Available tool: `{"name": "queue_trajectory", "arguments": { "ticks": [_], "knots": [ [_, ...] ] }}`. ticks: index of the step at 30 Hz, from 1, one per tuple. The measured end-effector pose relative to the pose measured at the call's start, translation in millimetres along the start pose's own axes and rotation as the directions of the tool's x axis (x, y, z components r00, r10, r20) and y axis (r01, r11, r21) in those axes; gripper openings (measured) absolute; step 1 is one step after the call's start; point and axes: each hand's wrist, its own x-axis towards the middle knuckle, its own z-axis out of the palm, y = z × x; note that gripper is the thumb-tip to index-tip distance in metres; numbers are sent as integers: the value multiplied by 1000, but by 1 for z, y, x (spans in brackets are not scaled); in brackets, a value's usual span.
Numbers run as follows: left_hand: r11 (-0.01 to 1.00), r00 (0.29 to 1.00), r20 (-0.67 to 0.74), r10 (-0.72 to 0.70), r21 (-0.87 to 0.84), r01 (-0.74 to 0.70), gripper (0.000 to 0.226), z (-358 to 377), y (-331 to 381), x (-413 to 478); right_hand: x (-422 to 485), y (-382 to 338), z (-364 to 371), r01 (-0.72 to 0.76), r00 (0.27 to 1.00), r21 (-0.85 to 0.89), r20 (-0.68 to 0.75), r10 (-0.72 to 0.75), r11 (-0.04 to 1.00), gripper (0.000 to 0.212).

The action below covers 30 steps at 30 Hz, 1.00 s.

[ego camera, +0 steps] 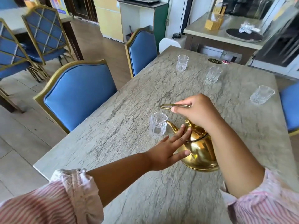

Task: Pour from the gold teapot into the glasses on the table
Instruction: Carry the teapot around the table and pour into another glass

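Note:
The gold teapot [199, 151] is tilted to the left above the marble table [123, 156], its spout tip at the rim of the nearest glass [158, 126]. My right hand [196, 111] grips the thin gold handle from above. My left hand [169, 150] lies flat with fingers spread, pressing the teapot's lid and side. Three more cut-glass tumblers stand farther off: one at the far left [182, 62], one in the middle [212, 77] and one at the right [262, 95]. Whether liquid is flowing I cannot tell.
Blue chairs with gold frames stand along the table's left side [77, 94] [142, 49], and another at the right edge [290, 107]. A dark round coaster [214, 61] lies at the table's far end. A side table with a tissue box [212, 24] stands behind.

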Motion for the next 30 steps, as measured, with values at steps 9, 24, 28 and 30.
{"name": "queue_trajectory", "arguments": {
  "ticks": [9,24,28,30],
  "knots": [
    [1000,1000,-1,4,-22,-4,63,2,-3,-2,-2,-5,1,-8,1000,-12,10,8,1000,33],
    [999,999,-36,41,-33,-43,62,-3,11,-4,-10,-21,-14,-7,1000,-70,23,8,998,28],
    [997,997,-46,61,-44,-63,62,-5,14,-2,-13,-25,-19,14,1000,-83,29,-11,996,25],
    [997,996,-52,71,-39,-73,62,-5,16,-2,-14,-27,-22,17,1000,-88,24,-15,996,26]
  ]
}}
